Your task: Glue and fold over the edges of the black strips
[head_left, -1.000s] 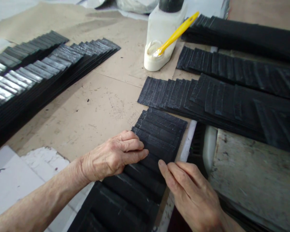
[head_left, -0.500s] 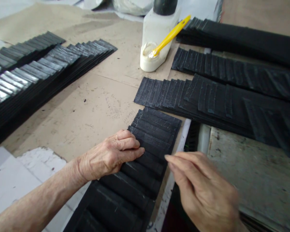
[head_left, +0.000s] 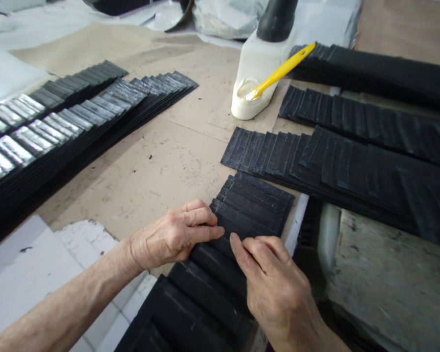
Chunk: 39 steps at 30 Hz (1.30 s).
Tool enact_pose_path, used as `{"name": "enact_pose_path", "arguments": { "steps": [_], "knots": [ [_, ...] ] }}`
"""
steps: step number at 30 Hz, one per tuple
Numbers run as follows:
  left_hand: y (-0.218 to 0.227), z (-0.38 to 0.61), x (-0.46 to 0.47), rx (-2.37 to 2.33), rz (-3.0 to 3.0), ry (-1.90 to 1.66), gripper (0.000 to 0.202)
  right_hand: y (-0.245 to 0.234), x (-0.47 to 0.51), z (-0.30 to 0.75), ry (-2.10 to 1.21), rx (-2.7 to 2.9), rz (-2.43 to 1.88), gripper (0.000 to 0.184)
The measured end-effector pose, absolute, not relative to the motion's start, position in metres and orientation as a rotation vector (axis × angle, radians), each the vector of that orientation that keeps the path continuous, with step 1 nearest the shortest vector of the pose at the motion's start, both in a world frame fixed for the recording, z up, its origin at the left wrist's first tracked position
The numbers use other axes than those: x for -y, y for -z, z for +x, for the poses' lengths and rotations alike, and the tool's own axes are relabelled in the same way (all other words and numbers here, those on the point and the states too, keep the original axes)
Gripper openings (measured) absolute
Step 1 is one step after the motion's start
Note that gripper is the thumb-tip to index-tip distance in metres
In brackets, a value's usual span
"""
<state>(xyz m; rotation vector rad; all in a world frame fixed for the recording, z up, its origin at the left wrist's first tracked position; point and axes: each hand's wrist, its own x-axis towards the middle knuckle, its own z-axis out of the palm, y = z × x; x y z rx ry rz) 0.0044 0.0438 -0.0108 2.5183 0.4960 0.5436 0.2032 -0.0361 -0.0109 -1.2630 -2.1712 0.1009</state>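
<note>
A row of overlapping black strips [head_left: 254, 203], each with a folded-looking edge, runs from mid-table toward me. On its left side my left hand [head_left: 179, 232] is closed, with thumb and fingers pressed on the edge of one strip. My right hand [head_left: 276, 281] rests on the same strip from the right, its thumb tip close to the left fingertips and its other fingers curled. The strip's edge under the fingers is partly hidden. Beyond them lies a white plastic bottle [head_left: 258, 56] on its side, with an opening cut in it and a yellow-handled brush [head_left: 288, 67] resting in white paste.
Shiny-edged black strips [head_left: 95, 110] lie fanned at the left. More black stacks [head_left: 352, 156] spread along the right. Brown paper [head_left: 168, 151] covers the table, with white sheets [head_left: 33, 264] at the near left. A stained grey surface [head_left: 392, 274] sits lower right.
My right hand has moved left onto the strip, its thumb now near my left fingertips. The left hand keeps its place on the strips. The whole view has shifted slightly.
</note>
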Motion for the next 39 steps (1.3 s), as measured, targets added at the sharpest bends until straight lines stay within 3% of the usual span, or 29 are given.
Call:
{"name": "enact_pose_path", "arguments": {
  "steps": [9,15,26,39],
  "knots": [
    [0.013,0.007,-0.041,-0.431,2.537,-0.648,0.032,0.004,0.029,0.2,-0.051,2.33,-1.226,0.032],
    [0.013,0.005,-0.044,-0.412,2.511,-0.679,0.032,0.011,0.02,0.189,-0.114,2.228,-1.229,0.026],
    [0.019,-0.002,-0.031,-1.069,2.048,-0.839,0.014,0.017,0.015,0.199,-0.264,2.279,-1.15,0.034],
    [0.027,0.003,-0.02,-1.326,1.91,-0.931,0.018,0.01,0.005,0.196,-0.312,2.495,-1.113,0.045]
  ]
}}
